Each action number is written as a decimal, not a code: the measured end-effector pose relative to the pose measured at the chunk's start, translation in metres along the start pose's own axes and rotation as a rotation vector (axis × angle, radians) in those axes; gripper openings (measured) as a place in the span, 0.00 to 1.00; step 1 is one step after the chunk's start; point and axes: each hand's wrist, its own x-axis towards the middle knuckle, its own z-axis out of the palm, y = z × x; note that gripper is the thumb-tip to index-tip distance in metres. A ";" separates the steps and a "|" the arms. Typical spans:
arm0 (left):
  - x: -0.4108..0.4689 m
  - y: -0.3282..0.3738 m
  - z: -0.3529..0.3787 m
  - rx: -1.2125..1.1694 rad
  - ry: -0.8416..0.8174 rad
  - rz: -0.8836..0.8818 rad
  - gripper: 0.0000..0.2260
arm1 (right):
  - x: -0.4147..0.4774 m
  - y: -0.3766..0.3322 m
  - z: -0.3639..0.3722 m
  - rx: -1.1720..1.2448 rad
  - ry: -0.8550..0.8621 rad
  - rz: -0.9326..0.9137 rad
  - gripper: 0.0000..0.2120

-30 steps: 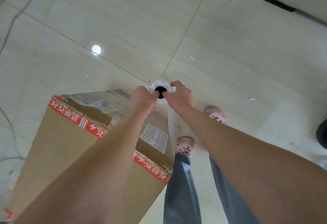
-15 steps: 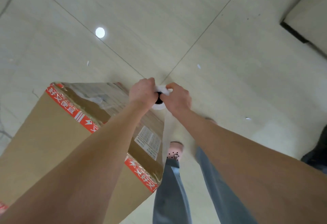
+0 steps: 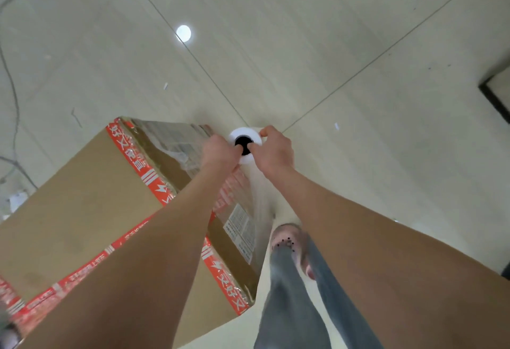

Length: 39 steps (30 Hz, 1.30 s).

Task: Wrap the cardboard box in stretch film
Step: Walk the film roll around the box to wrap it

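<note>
The cardboard box [image 3: 82,210] stands on the floor at lower left, tall and brown. Red tape with white print runs along its top edges and across the top. A white label is stuck on the side that faces the person's legs. That side and the far side look glossy and creased under clear film.

Just past the box's far right corner, the roll of stretch film [image 3: 245,143] is held upright. It is seen end-on as a white ring round a dark core hole. The left hand [image 3: 219,153] grips the roll from the box side, fingers curled over its top end. The right hand [image 3: 273,150] grips it from the other side, with a fingertip at the edge of the hole. A hazy sheet of film [image 3: 259,210] runs down from the roll along the labelled side of the box.

Both forearms cross the middle of the view and hide part of the box top and the roll's body. Below are grey-blue trousers [image 3: 289,293] and a pink shoe [image 3: 287,238] close to the box. The pale tiled floor [image 3: 331,45] carries a bright light spot [image 3: 183,33] and small scraps. A thin cable [image 3: 11,86] lies at the left.
</note>
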 end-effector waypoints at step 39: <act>0.094 0.024 -0.100 0.439 -0.032 0.355 0.13 | 0.055 -0.123 0.040 -0.193 -0.151 -0.051 0.21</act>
